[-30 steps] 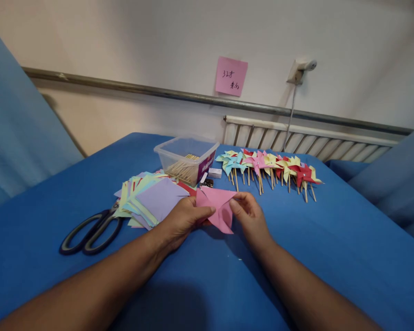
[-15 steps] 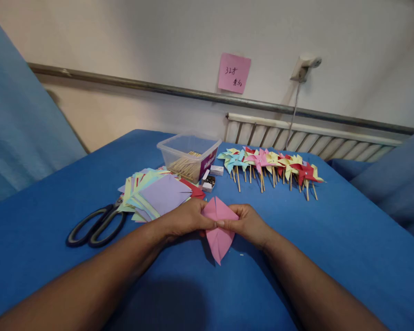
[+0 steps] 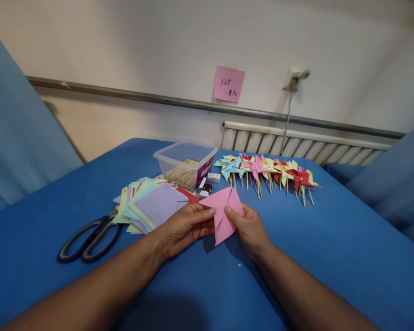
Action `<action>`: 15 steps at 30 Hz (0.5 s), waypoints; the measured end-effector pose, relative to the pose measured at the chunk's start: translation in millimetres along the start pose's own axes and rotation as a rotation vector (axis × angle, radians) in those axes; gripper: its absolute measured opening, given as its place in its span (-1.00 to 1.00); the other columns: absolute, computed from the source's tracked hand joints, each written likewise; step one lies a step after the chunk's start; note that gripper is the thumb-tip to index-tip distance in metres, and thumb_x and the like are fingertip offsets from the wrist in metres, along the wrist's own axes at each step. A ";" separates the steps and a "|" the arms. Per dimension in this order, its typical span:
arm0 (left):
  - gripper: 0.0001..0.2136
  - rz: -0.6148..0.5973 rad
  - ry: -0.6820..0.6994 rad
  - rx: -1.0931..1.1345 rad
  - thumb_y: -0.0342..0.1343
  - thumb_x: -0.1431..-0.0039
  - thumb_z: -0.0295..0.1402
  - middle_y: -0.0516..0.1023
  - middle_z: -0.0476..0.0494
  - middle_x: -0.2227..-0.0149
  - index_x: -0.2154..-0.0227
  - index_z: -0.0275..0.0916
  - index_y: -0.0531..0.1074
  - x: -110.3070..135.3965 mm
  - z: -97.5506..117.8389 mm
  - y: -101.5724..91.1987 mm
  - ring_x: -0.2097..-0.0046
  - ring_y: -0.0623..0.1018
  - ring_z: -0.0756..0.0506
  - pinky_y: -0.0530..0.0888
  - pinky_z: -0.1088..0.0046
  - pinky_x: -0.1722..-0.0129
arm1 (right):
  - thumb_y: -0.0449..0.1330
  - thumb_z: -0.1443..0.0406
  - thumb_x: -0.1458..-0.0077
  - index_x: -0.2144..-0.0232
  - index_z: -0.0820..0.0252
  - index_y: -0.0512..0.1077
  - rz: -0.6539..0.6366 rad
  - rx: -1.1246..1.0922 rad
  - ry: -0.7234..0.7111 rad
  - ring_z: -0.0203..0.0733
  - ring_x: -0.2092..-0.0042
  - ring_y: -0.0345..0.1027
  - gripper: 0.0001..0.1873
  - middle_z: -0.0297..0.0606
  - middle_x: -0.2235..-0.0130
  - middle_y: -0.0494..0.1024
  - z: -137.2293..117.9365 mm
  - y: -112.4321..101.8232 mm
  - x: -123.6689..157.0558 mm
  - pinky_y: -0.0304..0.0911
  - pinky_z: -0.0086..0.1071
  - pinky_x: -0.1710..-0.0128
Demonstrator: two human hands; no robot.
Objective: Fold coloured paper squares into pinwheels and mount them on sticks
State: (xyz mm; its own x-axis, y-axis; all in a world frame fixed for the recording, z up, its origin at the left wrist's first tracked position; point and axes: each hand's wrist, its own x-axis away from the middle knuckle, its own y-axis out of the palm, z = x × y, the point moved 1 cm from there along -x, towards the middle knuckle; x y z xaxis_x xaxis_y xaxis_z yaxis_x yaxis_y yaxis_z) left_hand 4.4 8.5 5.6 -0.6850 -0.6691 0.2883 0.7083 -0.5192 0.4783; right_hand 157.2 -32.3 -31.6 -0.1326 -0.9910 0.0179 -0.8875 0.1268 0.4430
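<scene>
A pink paper square (image 3: 224,214) with slits cut in from its corners is held just in front of the clear plastic box (image 3: 184,161), lifted off the blue counter (image 3: 331,239). It is pinched from both sides: the left hand (image 3: 179,225) is closed on its left edge, thumb on top, and the right hand (image 3: 250,227) is closed on its lower right part. The hands are thus close together with the sheet between them. No flap looks folded to the centre, and no stick or pin is seen on it. Wooden sticks (image 3: 181,174) are seen inside the box, and a small pin box (image 3: 207,188) lies just front-right of it. A fanned stack of coloured squares (image 3: 152,204) lies front-left of the box, with black scissors (image 3: 89,234) farther left. A row of finished pinwheels (image 3: 265,170) on sticks is laid out right of the box. Judged from this, many pieces are done, this one is cut but not folded or pinned, and a good stack is left.
</scene>
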 end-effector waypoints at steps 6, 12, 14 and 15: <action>-0.69 0.023 0.014 -0.006 0.29 -0.01 -0.36 0.59 -0.23 0.22 0.15 -0.33 0.52 -3.0 -4.4 -1.9 0.24 0.55 -0.06 0.45 0.35 0.08 | 0.36 0.15 0.09 0.25 0.29 0.50 -0.016 -0.028 -0.003 -0.23 0.40 0.45 -0.62 -0.19 0.35 0.62 1.7 2.1 0.6 0.35 -0.33 0.33; -0.68 0.042 0.026 -0.023 0.29 0.00 -0.36 0.60 -0.24 0.22 0.14 -0.32 0.52 -3.9 -4.9 -0.5 0.22 0.57 -0.10 0.46 0.33 0.08 | 0.35 0.15 0.07 0.25 0.29 0.50 -0.019 -0.009 -0.022 -0.24 0.40 0.43 -0.63 -0.20 0.34 0.61 2.4 4.2 2.5 0.33 -0.34 0.34; -0.69 0.057 0.020 -0.025 0.29 0.01 -0.36 0.60 -0.25 0.25 0.17 -0.34 0.53 -3.9 -5.2 0.2 0.24 0.57 -0.09 0.48 0.34 0.11 | 0.34 0.14 0.06 0.25 0.29 0.50 -0.025 -0.004 -0.026 -0.24 0.41 0.43 -0.63 -0.20 0.35 0.61 3.0 3.8 2.9 0.33 -0.34 0.35; -0.70 0.062 0.019 -0.024 0.29 0.01 -0.37 0.60 -0.25 0.27 0.18 -0.34 0.53 -3.8 -5.3 0.6 0.25 0.57 -0.09 0.48 0.35 0.12 | 0.34 0.14 0.06 0.25 0.29 0.50 -0.024 0.002 -0.032 -0.24 0.41 0.43 -0.63 -0.20 0.35 0.61 3.1 3.5 2.9 0.33 -0.34 0.35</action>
State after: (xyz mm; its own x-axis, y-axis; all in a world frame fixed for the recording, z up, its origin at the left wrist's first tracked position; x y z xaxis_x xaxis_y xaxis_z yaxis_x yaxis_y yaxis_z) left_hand 8.3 7.9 0.4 -0.6363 -0.7105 0.3006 0.7535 -0.4887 0.4397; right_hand 152.2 -34.6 -32.8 -0.1252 -0.9919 -0.0216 -0.8914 0.1029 0.4414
